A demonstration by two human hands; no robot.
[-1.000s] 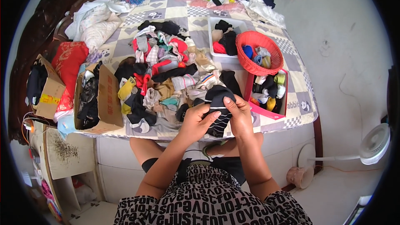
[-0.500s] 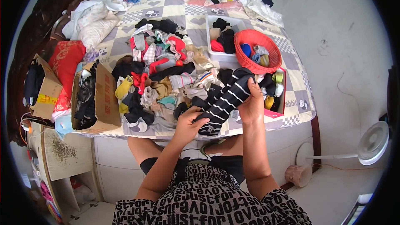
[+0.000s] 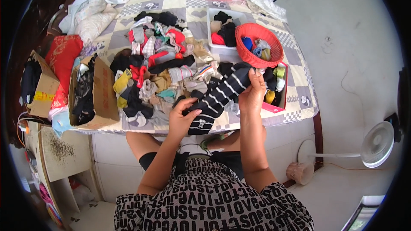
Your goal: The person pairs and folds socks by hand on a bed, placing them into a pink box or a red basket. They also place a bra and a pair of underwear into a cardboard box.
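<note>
In the head view, a striped black cloth piece (image 3: 227, 92) stretches diagonally between two hands near the frame's centre. The fingers of the left hand (image 3: 181, 116) grip its lower-left part; those of the right hand (image 3: 252, 92) pinch its upper-right end. A heap of socks (image 3: 161, 80) lies on the bed (image 3: 192, 14) left of centre, a cardboard box (image 3: 105, 92) stands farther left, and a white bin (image 3: 222, 50), red basket (image 3: 242, 54) and pink box (image 3: 273, 108) sit close together right of centre

Black hosiery (image 3: 220, 95), white-striped
Stretched out aslant, near left to far right, pale motif at near end.
</note>
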